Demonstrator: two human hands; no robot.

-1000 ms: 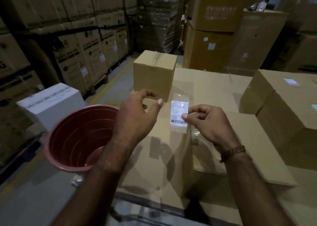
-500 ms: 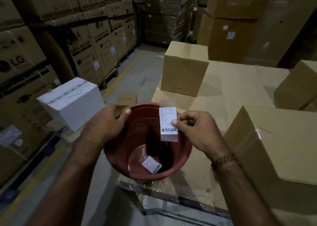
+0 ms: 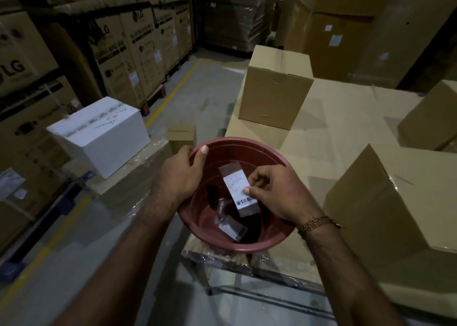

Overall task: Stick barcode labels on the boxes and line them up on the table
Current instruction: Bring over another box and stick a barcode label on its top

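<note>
Since half a second ago: left hand (image 3: 181,174) moved from beside the red tub (image 3: 279,241) onto its near-left rim; label tilted and lowered toward the tub mouth.

Left grip: thumb over the rim, fingers apparently wrapped round the outside wall, though hidden. Probable purpose: steadying the tub, which overhangs the near-left corner of the surface (image 3: 346,117).

Right hand (image 3: 279,197): clamped on the barcode label (image 3: 238,189), thumb and fingers pinching its right edge, with the clear strip extending above and below the printed part. Held by one edge only, probably to keep the adhesive clear of the skin. Label located above the tub opening, not yet on any box.

Inside the tub: one further label slip (image 3: 232,228) lying on the bottom.

Edges and clearance:
- Tub bounded on the right by the near box (image 3: 385,202), just beside the right wrist.
- Upright box (image 3: 277,88) at the far-left edge of the surface, well apart from the tub.
- Third box (image 3: 430,120) at the far right, partly out of view.
- Open cardboard-covered surface between the three boxes; sufficient room, by judgement, for lining up.
- Left of the surface: drop to the floor, then a small brown box (image 3: 182,136) and a white box (image 3: 99,135) on a lower wrapped stack.

Risk: tub tipping off the corner if released.
</note>
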